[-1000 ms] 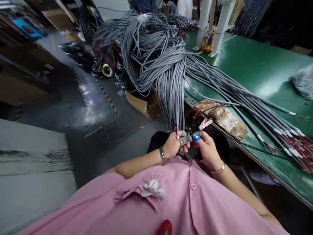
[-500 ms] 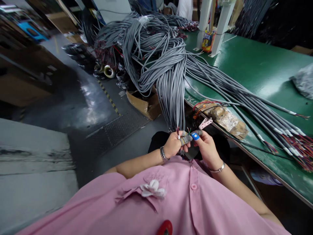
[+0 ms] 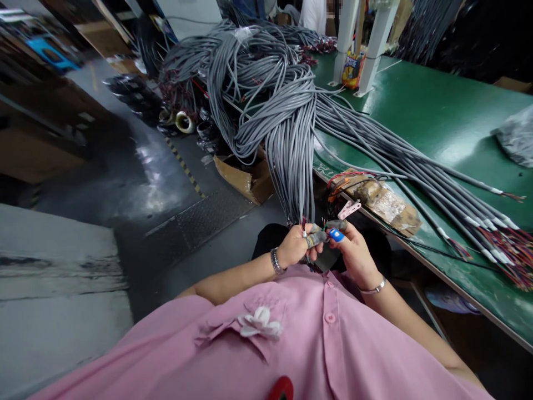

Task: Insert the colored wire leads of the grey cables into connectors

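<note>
My left hand point(image 3: 296, 244), with grey finger covers, is closed around the wire end of a grey cable, whose thin coloured wires point(image 3: 324, 224) stick out between my hands. Close beside it, my right hand point(image 3: 352, 247) pinches at those wires; a blue cover point(image 3: 336, 235) wraps its thumb and a grey one a finger. The fingertips nearly meet and hide exactly how the wires are gripped. Above my left hand a thick bunch of grey cables point(image 3: 291, 150) hangs down from the green table point(image 3: 433, 111), its lower ends near my fingers.
More grey cables point(image 3: 400, 161) lie along the table, ending in stripped coloured wires on the right. A taped wooden block point(image 3: 389, 208) and a pink clip point(image 3: 348, 209) are at the table edge. An open cardboard box point(image 3: 245, 180) stands on the floor. A person point(image 3: 313, 15) is at the back.
My right thumb has turned and shifted slightly right and down at the wires. My left hand has hardly moved, and the cables hang as before.
</note>
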`<state>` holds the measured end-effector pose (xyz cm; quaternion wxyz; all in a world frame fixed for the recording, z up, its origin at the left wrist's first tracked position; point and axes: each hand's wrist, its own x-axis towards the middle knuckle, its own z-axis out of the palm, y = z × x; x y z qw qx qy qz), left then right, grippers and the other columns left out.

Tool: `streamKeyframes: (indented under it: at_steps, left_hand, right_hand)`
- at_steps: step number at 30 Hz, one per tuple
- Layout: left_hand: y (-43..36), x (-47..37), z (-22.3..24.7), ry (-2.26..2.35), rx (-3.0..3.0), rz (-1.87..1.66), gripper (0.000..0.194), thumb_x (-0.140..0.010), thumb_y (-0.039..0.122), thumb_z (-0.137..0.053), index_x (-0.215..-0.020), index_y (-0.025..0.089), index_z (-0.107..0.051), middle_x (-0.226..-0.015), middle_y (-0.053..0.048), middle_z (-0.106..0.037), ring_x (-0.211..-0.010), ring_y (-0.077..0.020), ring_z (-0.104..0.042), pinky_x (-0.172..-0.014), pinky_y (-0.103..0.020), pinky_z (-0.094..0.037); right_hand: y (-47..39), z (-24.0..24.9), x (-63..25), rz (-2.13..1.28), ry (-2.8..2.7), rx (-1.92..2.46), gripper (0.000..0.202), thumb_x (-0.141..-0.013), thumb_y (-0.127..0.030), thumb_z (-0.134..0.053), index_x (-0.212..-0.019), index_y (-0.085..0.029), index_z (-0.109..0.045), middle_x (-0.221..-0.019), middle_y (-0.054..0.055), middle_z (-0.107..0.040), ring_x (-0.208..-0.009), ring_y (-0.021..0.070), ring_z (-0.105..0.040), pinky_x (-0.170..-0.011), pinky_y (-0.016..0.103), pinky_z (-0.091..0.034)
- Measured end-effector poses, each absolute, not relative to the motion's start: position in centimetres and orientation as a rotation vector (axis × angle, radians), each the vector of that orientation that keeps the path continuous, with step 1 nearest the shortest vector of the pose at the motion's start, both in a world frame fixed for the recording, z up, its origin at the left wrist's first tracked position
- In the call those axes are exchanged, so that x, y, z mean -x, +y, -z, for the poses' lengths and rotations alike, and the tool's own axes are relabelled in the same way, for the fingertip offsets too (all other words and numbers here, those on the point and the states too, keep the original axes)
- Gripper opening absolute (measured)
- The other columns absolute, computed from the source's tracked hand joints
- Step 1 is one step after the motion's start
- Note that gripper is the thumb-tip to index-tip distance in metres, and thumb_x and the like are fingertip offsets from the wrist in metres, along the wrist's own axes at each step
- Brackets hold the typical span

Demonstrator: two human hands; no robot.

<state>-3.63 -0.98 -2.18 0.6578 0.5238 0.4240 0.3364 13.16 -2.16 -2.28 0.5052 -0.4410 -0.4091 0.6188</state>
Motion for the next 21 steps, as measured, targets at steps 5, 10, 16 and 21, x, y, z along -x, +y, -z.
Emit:
streamKeyframes:
  at_steps: [5, 10, 16, 21]
  left_hand:
    - [-0.97, 3.69, 2.06, 0.944, -1.223, -0.689, 0.044, -0.079, 0.054, -0.065, -0.063, 0.013, -0.06, -0.047, 0.0, -0.057, -0.037, -0.0068, -0.05, -0.04, -0.018, -0.033]
    - [-1.02, 3.69, 2.32, 0.949, -1.236, -0.697, 0.043, -0.08, 0.054, -0.063, -0.065, 0.013, -0.06, -0.05, 0.0, -0.058, -0.038, -0.0072, -0.052, -0.04, -0.018, -0.034]
    - [-1.37, 3.44, 2.54, 0.988, -1.229, -0.811, 0.038, -0.085, 0.047, -0.058, -0.069, 0.013, -0.061, -0.049, 0.0, -0.058, -0.04, -0.0076, -0.053, -0.041, -0.018, -0.034]
    - [-1.57, 3.18, 2.66, 1.015, -1.18, -0.886, 0.033, -0.086, 0.043, -0.057, -0.07, 0.014, -0.06, -0.054, 0.0, -0.061, -0.041, -0.0078, -0.055, -0.041, -0.018, -0.034]
  right_hand:
    - [-1.77, 2.07, -12.74, -1.494, -0.921, 1.016, 0.035, -0.068, -0.034, -0.08, -0.098, -0.022, -0.065, -0.09, 0.003, -0.071, -0.076, 0.0157, -0.064, -0.069, 0.028, -0.051]
    - [-1.7, 2.51, -12.67, -1.466, -0.885, 1.033, 0.03, -0.069, -0.03, -0.08, -0.091, -0.02, -0.063, -0.075, -0.001, -0.067, -0.062, 0.0108, -0.058, -0.059, 0.024, -0.047]
    - [-1.91, 2.52, -12.51, -1.438, -0.806, 1.032, 0.028, -0.069, -0.025, -0.08, -0.088, -0.02, -0.06, -0.069, -0.004, -0.062, -0.054, 0.0079, -0.052, -0.052, 0.021, -0.041]
    - [-1.94, 2.57, -12.36, -1.451, -0.763, 1.016, 0.028, -0.068, -0.026, -0.081, -0.087, -0.02, -0.06, -0.067, -0.005, -0.061, -0.053, 0.0078, -0.052, -0.051, 0.021, -0.041]
